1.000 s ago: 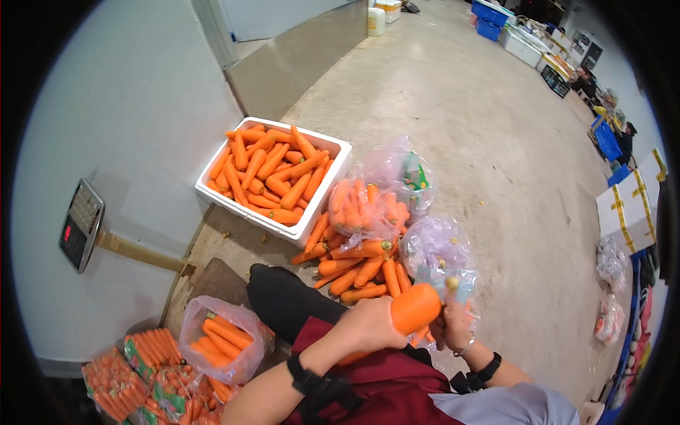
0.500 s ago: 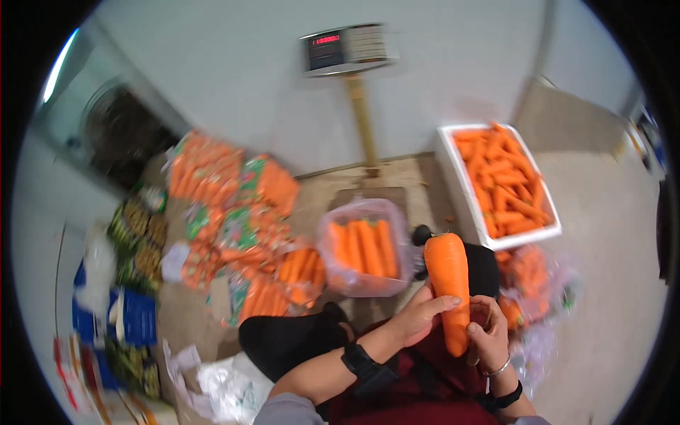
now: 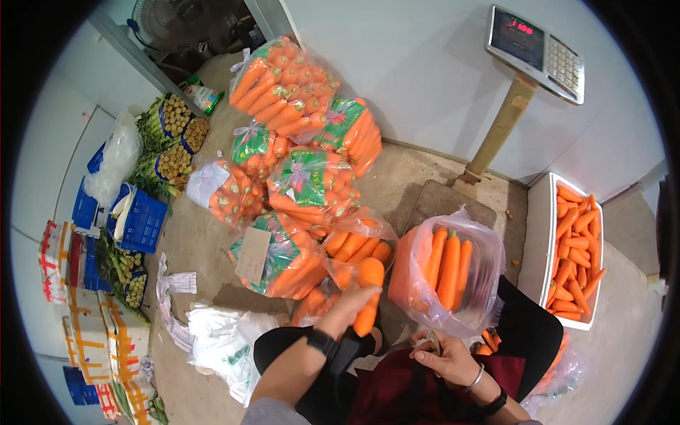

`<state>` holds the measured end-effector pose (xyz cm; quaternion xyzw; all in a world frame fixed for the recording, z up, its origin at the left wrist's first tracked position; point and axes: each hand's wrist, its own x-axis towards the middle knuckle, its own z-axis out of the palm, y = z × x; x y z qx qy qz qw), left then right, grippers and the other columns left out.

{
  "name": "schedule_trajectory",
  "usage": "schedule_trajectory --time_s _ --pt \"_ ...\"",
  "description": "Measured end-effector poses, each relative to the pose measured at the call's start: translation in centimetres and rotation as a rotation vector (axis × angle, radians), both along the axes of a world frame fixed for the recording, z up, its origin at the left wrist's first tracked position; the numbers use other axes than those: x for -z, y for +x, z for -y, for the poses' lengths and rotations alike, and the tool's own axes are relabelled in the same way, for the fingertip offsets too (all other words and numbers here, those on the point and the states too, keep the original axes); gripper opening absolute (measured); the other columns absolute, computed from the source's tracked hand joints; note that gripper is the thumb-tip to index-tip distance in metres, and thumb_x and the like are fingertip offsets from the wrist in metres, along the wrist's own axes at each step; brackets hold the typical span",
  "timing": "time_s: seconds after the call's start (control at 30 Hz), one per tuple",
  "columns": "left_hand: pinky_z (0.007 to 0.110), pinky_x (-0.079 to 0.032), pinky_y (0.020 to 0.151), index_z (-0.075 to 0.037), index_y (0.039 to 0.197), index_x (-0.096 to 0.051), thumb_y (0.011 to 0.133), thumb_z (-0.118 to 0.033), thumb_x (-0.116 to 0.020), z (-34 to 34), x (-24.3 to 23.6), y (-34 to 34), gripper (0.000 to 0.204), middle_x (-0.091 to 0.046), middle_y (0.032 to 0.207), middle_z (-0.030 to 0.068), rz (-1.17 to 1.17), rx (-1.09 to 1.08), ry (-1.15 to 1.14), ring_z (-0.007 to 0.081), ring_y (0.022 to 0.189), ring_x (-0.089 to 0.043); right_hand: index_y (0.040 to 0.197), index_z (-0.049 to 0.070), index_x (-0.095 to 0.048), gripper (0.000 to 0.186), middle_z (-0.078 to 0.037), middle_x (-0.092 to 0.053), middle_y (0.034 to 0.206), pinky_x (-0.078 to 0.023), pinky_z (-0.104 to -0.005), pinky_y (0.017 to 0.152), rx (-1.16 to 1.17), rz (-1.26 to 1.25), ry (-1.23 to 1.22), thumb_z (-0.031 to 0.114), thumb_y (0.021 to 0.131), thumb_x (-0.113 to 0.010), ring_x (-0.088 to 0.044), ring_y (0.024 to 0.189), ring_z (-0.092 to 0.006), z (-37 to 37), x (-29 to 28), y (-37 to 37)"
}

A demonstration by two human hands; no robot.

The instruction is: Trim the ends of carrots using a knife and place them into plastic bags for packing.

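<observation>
Left hand [image 3: 343, 316]: fingers clamped on carrot [image 3: 367, 310]; smooth skin might slip, dropping it onto bag [image 3: 360, 242] just beyond them. Right hand [image 3: 453, 363]: fingers around small object [image 3: 431, 343], kind unclear.

Crates, boxes, greens and plastic line the left side.
On the floor [image 3: 216, 280], bundled greens [image 3: 173, 117] with pale, round-cut stalk ends lie stacked near a green-and-white packet [image 3: 203, 98]; beyond, a round wire-guarded fan [image 3: 159, 21] shows in a dim doorway. Just below the greens stands a blue crate [image 3: 145, 225] with long white pieces in its top, a clear bag [image 3: 113, 163] bunched beside it. More greens [image 3: 133, 289] lie lower, next to white boxes [image 3: 83, 340] banded with orange tape. Nearer, a striped cloth-like strip [image 3: 173, 289] lies beside heaped white plastic [image 3: 230, 347]. A pale wall [image 3: 425, 78] rises behind.
</observation>
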<state>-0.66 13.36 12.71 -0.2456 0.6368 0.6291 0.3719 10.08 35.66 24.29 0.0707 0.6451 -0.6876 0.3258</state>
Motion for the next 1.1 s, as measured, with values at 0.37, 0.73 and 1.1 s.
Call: schedule_trajectory --time_s 0.37,0.73,1.1 --pt "0.041 -0.049 0.082 0.001 0.103 -0.060 0.078 -0.015 -0.058 4.7 14.6 -14.0 0.030 -0.061 0.104 0.0225 -0.256 0.431 -1.125 0.0340 0.098 -0.060 0.113 0.002 -0.052 0.042 0.001 -0.060 0.086 -0.041 -0.0186 0.063 0.209 0.160 0.033 0.028 0.083 -0.065 -0.049 0.068 -0.0033 -3.7 -0.5 -4.4" --pt "0.042 -0.051 0.064 0.000 0.092 -0.064 0.080 -0.019 -0.056 -7.8 -5.0 -10.1 0.024 -0.065 0.081 0.0158 -0.481 0.718 -0.118 0.0310 0.067 -0.063 0.102 -0.002 -0.053 0.039 -0.012 -0.059 0.072 -0.035 -0.0173 0.041 0.800 -0.149 -0.070 0.032 0.084 -0.060 -0.044 0.041 -0.0058 -10.8 -2.2 -6.1" --pt "0.043 -0.043 0.087 0.006 0.120 -0.031 0.065 -0.024 -0.075 -15.9 2.1 -6.4 0.077 -0.052 0.106 0.0279 -0.676 0.655 -1.021 0.0394 0.100 -0.052 0.099 0.000 -0.054 0.033 -0.008 -0.059 0.073 -0.035 -0.0158 0.041 0.886 -0.084 -0.331 0.029 0.085 -0.060 -0.043 0.042 -0.0038 -13.6 -1.5 -2.7"
